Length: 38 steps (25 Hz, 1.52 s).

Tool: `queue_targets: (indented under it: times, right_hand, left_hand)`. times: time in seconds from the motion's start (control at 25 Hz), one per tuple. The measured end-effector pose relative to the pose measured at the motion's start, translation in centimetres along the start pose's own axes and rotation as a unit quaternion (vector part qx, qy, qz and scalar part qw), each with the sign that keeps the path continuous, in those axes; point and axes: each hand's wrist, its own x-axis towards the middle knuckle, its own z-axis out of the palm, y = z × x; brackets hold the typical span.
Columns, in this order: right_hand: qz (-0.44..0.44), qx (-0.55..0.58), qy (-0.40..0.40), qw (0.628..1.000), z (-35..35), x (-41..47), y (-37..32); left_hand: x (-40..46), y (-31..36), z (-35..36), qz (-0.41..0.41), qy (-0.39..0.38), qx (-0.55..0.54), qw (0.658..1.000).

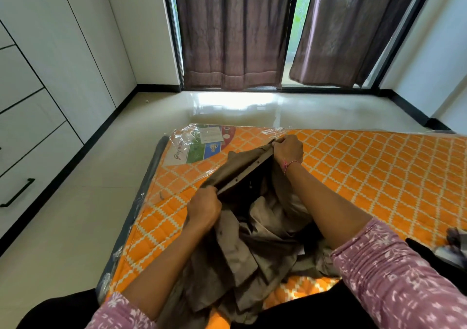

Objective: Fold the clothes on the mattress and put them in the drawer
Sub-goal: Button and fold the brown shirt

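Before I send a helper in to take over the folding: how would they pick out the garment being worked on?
Find the orange diamond-patterned mattress on the floor below the curtained window. At its near left end lies a crumpled khaki-brown shirt, with the left hand and right hand pulling its buttoned edge taut. The other clothes, at the right edge, are dark.

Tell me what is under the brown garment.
The orange mattress lies under the brown garment, which both hands, left and right, hold up. Anything beneath its crumpled folds is hidden.

orange mattress [353, 177] — crumpled khaki garment [252, 248]
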Motion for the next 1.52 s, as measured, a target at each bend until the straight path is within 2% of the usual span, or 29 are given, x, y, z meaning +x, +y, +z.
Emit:
queue_targets:
  times: [0.08,0.12,0.16,0.24,0.32,0.36,0.4,0.48,0.52,0.6,0.72,0.84,0.92,1.0,1.12,1.32,1.4,1.48,1.52]
  right_hand:
    - [-0.033,-0.056,0.035,0.997,0.4,-0.4,0.6]
    - [-0.044,-0.069,0.045,0.996,0.7,-0.6,0.9]
    - [-0.040,-0.074,0.045,0.995,0.9,-0.8,1.2]
    - [-0.013,-0.057,0.011,0.998,1.0,-0.5,1.8]
    - [-0.017,-0.001,-0.063,0.998,0.9,0.0,2.3]
    - [-0.030,0.038,-0.100,0.994,0.9,0.0,2.7]
    - [-0.032,0.080,-0.135,0.987,0.7,-0.1,2.9]
    - [-0.006,0.142,-0.189,0.972,0.2,-0.5,3.3]
    - [0.006,0.161,-0.205,0.965,-0.2,-0.5,3.6]
    - [0.016,0.169,-0.234,0.957,-1.0,-0.8,3.6]
    - [0.053,0.212,-0.284,0.933,-1.8,-1.1,3.9]
    - [0.076,0.251,-0.378,0.888,-2.6,-1.3,4.8]
    - [0.029,0.195,-0.434,0.879,-3.0,-1.1,5.5]
    - [-0.025,0.087,-0.446,0.890,-3.2,-1.0,5.9]
    - [-0.087,-0.050,-0.422,0.901,-2.8,-0.9,6.3]
    - [-0.126,-0.072,-0.330,0.933,-3.0,-0.8,6.4]
    - [-0.098,-0.058,-0.390,0.914,-4.4,-0.2,6.3]
    - [-0.077,-0.166,-0.448,0.875,-6.2,1.0,6.0]
    - [-0.087,-0.249,-0.436,0.861,-6.9,1.6,5.8]
  left_hand:
    - [0.4,-0.1,-2.3,0.008,0.125,0.053,0.991]
    - [0.2,0.1,-3.0,0.042,0.147,0.087,0.985]
    - [-0.4,0.5,-3.3,0.093,0.124,0.135,0.979]
    - [-3.0,1.4,-2.4,0.206,-0.001,0.231,0.951]
    - [-4.8,2.1,-1.2,0.215,-0.149,0.236,0.936]
    - [-4.6,2.6,-0.9,0.192,-0.183,0.180,0.947]
    - [-3.7,3.4,-0.9,0.167,-0.175,0.098,0.965]
    - [-1.2,5.2,-0.6,0.126,-0.078,-0.084,0.985]
    - [-0.1,6.1,-0.3,0.109,-0.037,-0.149,0.982]
    - [1.6,7.4,0.6,0.084,-0.022,-0.257,0.963]
    - [3.4,8.2,2.1,0.047,-0.094,-0.373,0.922]
    - [4.1,8.1,3.3,0.028,-0.116,-0.391,0.913]
    - [3.9,7.8,3.7,0.036,-0.106,-0.386,0.916]
    - [3.6,7.3,4.1,0.035,-0.097,-0.382,0.918]
    - [3.2,6.5,3.9,-0.003,-0.059,-0.435,0.899]
    - [3.7,6.0,2.3,-0.036,-0.021,-0.481,0.876]
    - [3.7,6.0,2.0,-0.033,-0.021,-0.485,0.873]
    - [3.7,6.0,2.0,-0.013,-0.025,-0.474,0.880]
    - [3.5,6.0,2.0,0.000,-0.025,-0.468,0.884]
